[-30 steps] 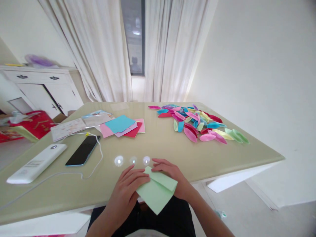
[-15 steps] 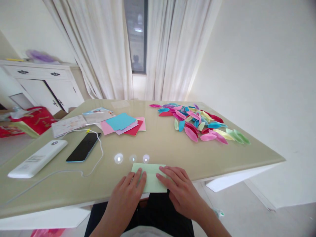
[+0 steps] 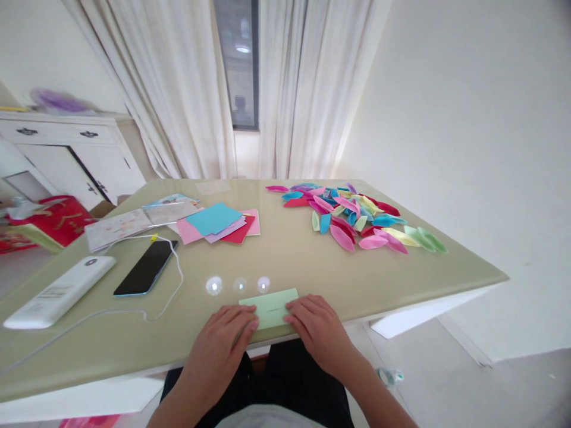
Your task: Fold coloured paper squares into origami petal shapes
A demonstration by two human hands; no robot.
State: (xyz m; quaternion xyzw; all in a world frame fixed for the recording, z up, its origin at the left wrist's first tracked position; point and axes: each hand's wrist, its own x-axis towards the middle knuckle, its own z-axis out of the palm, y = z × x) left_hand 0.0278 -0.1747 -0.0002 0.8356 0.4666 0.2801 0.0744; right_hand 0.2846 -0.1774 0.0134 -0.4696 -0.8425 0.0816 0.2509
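Note:
A folded light green paper (image 3: 270,307) lies flat at the near edge of the beige table (image 3: 289,261). My left hand (image 3: 220,348) rests on its left end with fingers stretched flat. My right hand (image 3: 319,333) presses on its right end, fingers also flat and extended. Both hands cover the paper's lower part.
A pile of several folded coloured paper petals (image 3: 352,217) lies at the far right. A stack of coloured paper sheets (image 3: 218,223) sits mid-table. A black phone (image 3: 145,267) with a white cable, a white device (image 3: 56,292) and printed sheets (image 3: 118,224) lie to the left.
A second ago the green paper was held half off the table's edge. It now lies flat on the table, folded narrower, with both hands pressing it down.

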